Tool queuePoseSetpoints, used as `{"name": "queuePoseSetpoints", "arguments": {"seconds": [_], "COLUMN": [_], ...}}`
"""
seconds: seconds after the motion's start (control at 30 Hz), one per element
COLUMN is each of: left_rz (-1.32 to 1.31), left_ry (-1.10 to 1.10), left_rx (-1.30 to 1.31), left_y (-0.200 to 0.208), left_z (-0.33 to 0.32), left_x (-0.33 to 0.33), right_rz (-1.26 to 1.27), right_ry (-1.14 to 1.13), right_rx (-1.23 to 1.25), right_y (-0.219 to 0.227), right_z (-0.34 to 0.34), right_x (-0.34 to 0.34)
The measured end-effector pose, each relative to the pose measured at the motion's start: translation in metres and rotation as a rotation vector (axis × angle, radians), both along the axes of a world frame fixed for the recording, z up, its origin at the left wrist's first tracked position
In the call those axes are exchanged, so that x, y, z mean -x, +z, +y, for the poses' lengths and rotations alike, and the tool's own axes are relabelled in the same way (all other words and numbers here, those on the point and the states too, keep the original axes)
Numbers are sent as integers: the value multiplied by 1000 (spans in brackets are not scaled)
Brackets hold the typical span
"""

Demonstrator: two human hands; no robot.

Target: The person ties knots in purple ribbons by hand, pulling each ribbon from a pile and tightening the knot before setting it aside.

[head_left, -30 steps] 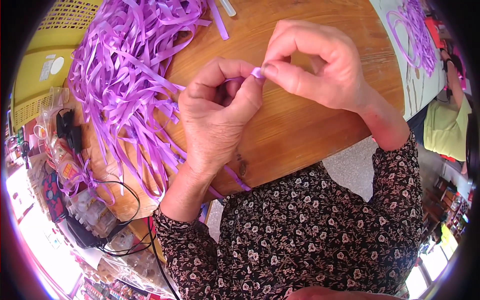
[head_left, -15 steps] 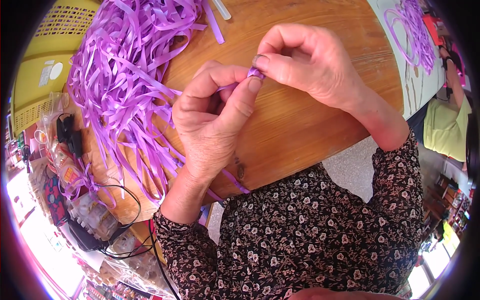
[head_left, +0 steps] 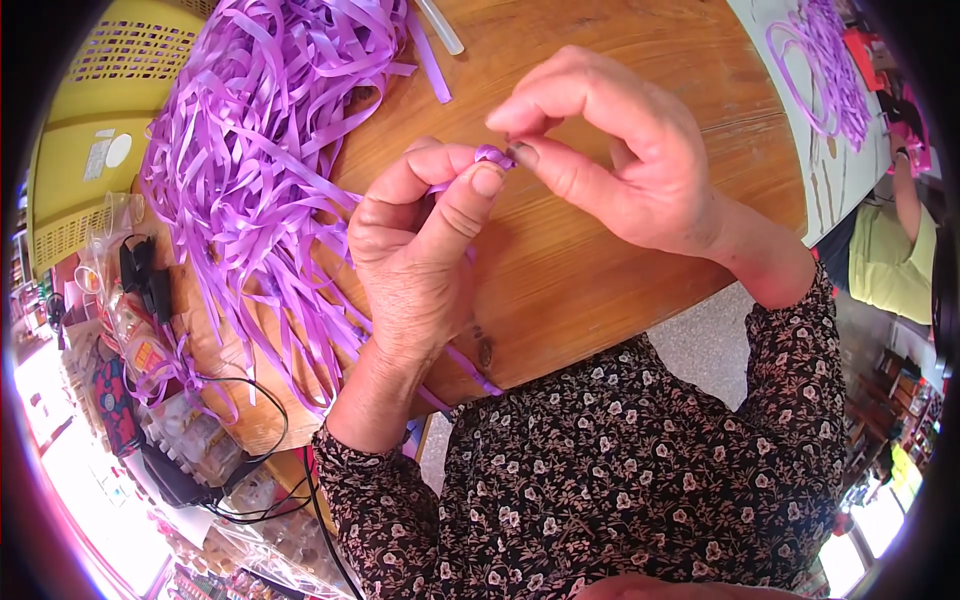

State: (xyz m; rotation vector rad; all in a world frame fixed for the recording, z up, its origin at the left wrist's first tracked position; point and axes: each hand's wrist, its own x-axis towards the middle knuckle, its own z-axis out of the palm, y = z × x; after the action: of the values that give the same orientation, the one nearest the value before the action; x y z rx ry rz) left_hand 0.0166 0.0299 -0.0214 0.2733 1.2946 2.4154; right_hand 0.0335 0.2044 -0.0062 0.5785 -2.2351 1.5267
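Note:
Above the wooden table (head_left: pixel 570 290), my left hand (head_left: pixel 415 250) pinches a folded purple ribbon (head_left: pixel 491 154) between thumb and forefinger. A small loop or knot of it stands up at the fingertips. My right hand (head_left: pixel 640 165) is just to the right, its thumb tip against the ribbon's edge. The right forefinger is lifted away from that thumb, so the fingers are apart. To the left lies a large tangled heap of purple ribbons (head_left: pixel 255 130), its loose ends trailing down behind my left wrist.
A yellow basket (head_left: pixel 80 150) stands at far left. Below it are a black clip-like object (head_left: pixel 145 280), plastic bags (head_left: pixel 195 435) and dark cables (head_left: pixel 270 385). A clear stick (head_left: pixel 440 27) lies at the back. More purple ribbon (head_left: pixel 830 75) rests on a white surface; another person's arm (head_left: pixel 905 190) is beyond.
The right forefinger has lifted off the ribbon and spread from the thumb. My left hand has shifted slightly left, still pinching the ribbon, and more of its loop shows.

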Motion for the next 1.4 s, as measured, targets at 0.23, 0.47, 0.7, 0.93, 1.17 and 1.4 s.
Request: {"name": "queuePoseSetpoints", "arguments": {"seconds": [0.23, 0.47, 0.7, 0.93, 1.17, 1.4], "left_rz": [5, 253, 155, -76, -311, -284], "left_ry": [13, -2, 1, -17, -165, -133], "left_rx": [47, 170, 194, 172, -124, -136], "left_y": [-1, -6, -3, 3, -7, -7], "left_z": [-3, -5, -2, 2, -4, -4], "left_x": [2, 4, 0, -2, 2, 4], "right_rz": [56, -32, 71, 67, -590, -351], "right_ry": [112, 88, 52, 70, 260, 218], "right_rx": [-47, 11, -94, -39, 651, 305], "right_y": [4, 2, 2, -3, -4, -6], "right_z": [4, 5, 5, 3, -2, 4], "right_x": [-2, -1, -1, -1, -2, 0]}}
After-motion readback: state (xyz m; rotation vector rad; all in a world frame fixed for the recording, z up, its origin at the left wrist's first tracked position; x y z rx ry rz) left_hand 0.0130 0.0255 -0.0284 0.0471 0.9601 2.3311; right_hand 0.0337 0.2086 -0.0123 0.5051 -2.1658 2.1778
